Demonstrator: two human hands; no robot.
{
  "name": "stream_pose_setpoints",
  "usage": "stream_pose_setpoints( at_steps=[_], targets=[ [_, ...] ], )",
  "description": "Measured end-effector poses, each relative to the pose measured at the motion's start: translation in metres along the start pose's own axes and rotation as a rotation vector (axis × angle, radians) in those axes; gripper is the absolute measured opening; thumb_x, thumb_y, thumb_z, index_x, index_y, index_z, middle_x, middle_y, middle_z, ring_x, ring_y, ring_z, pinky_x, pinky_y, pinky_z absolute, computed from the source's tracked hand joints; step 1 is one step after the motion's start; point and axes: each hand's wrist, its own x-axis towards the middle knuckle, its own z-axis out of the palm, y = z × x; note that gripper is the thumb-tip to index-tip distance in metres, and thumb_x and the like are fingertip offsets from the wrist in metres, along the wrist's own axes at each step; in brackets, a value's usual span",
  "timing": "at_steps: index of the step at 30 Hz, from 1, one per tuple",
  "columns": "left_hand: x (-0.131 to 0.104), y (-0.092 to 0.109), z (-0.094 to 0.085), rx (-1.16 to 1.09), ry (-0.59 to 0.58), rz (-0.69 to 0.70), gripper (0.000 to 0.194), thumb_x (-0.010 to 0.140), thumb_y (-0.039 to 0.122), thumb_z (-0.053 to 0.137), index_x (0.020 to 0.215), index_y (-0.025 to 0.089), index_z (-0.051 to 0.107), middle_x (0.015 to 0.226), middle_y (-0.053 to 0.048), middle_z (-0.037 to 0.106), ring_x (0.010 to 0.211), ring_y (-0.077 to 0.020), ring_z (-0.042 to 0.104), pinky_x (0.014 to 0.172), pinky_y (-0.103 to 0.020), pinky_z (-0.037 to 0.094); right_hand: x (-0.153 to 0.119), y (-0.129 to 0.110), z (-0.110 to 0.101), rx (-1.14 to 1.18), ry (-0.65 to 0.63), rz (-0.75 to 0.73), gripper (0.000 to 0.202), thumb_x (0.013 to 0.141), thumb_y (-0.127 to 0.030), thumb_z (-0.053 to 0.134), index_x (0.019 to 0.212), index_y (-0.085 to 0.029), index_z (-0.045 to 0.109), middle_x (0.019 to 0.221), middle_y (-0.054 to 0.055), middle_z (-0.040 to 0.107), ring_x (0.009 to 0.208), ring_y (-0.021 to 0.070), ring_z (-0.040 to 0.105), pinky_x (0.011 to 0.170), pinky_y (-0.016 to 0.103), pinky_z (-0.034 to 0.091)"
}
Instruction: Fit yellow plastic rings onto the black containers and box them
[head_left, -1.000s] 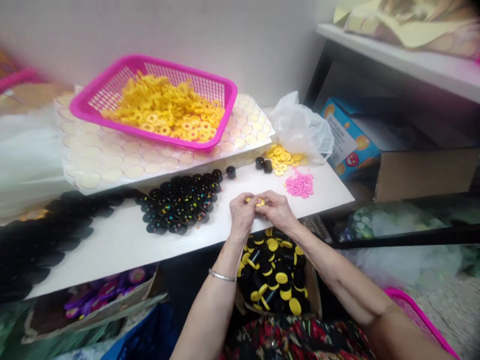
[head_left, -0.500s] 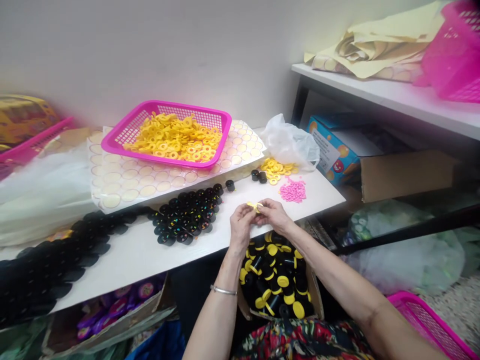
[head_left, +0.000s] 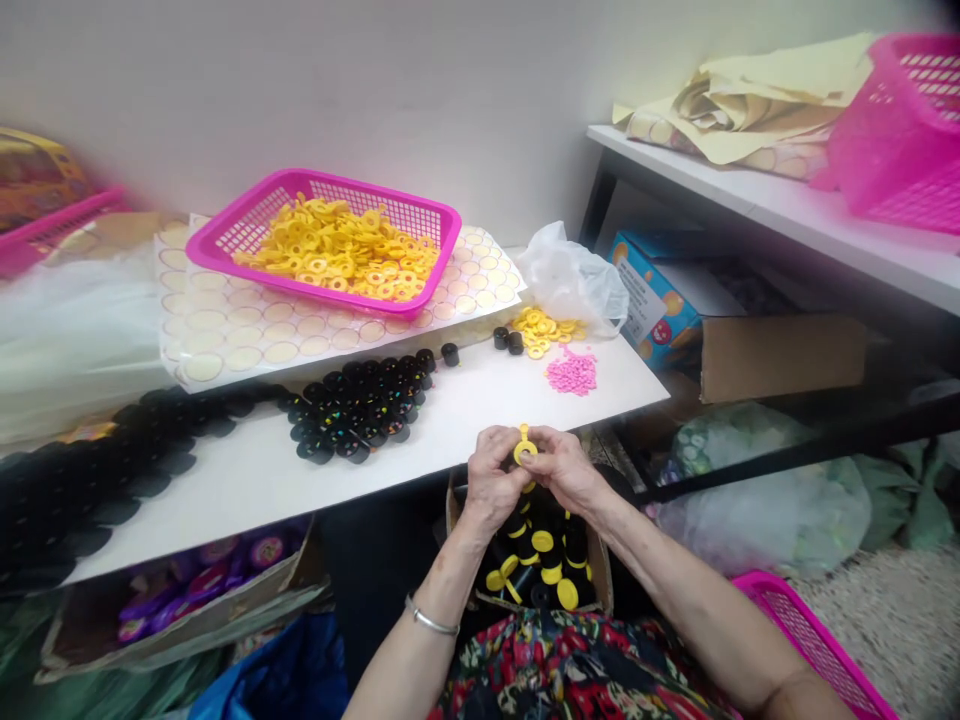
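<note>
My left hand (head_left: 491, 476) and my right hand (head_left: 564, 466) meet just off the front edge of the white table (head_left: 247, 480), both pinching a small yellow ring-shaped cap (head_left: 524, 449) between the fingertips. Directly below them a cardboard box (head_left: 541, 558) holds several black tubes with yellow caps. On the table lie a cluster of black cups with coloured specks (head_left: 360, 405), a small heap of loose yellow rings (head_left: 541, 329) and a pile of pink beads (head_left: 571, 372).
A pink basket (head_left: 255, 215) full of yellow rings rests on sheets of round stickers (head_left: 225, 335) at the back. Black discs (head_left: 97, 470) spread at left. A plastic bag (head_left: 574, 280), a blue carton (head_left: 660, 295) and a shelf (head_left: 787, 210) stand at right.
My hands have drawn back from over the table to above the box, and the yellow cap now stands up between my fingertips. The view has shifted slightly.
</note>
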Motion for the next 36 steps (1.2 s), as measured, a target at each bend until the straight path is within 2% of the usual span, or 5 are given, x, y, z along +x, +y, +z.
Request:
stream_pose_setpoints(
  at_steps=[4,8,19,28,36],
  targets=[
    [-0.007,0.009,-0.006,-0.081,-0.014,-0.029,0.030,0.057,0.020,0.075,0.087,0.020,0.071,0.088,-0.007,0.061,0.094,-0.0207,0.053,0.087,-0.036,0.044,-0.010,0.004,-0.006,0.058,-0.088,0.072,0.042,0.058,-0.039,0.078,0.088,-0.016,0.060,0.082,0.002,0.062,0.067,0.0124,0.058,0.063,0.030,0.051],
    [-0.014,0.016,-0.015,-0.123,-0.194,-0.056,0.040,0.052,0.029,0.081,0.090,0.020,0.072,0.093,-0.009,0.061,0.102,-0.0242,0.050,0.091,-0.039,0.042,-0.007,0.007,-0.021,0.063,-0.253,0.282,0.036,0.074,-0.050,0.063,0.086,-0.016,0.059,0.074,0.003,0.061,0.064,0.0135,0.058,0.059,0.031,0.051],
    [-0.034,0.024,-0.015,0.022,-0.465,0.039,0.029,0.060,0.025,0.076,0.089,0.022,0.071,0.082,-0.007,0.066,0.108,-0.0273,0.044,0.100,-0.046,0.031,-0.016,0.002,-0.040,-0.143,-0.488,0.326,0.039,0.054,-0.033,0.079,0.082,-0.009,0.066,0.069,0.001,0.061,0.056,0.0093,0.054,0.051,0.021,0.043],
    [-0.048,0.026,-0.013,0.176,-0.529,0.147,0.011,0.067,0.023,0.071,0.076,0.020,0.065,0.079,-0.003,0.065,0.084,-0.0193,0.055,0.102,-0.042,0.029,-0.027,0.015,-0.037,-0.257,-0.462,0.247,0.036,0.049,-0.016,0.076,0.084,-0.011,0.068,0.072,0.000,0.062,0.061,0.0092,0.052,0.055,0.020,0.039],
    [-0.103,0.012,-0.015,0.208,-0.604,0.158,0.011,0.073,0.026,0.065,0.079,0.018,0.064,0.081,-0.004,0.066,0.086,-0.0193,0.054,0.100,-0.045,0.031,-0.074,0.073,-0.045,-0.067,-0.311,0.299,0.039,0.048,-0.013,0.076,0.086,-0.010,0.068,0.071,0.000,0.064,0.063,0.0102,0.055,0.060,0.021,0.041]
  ],
)
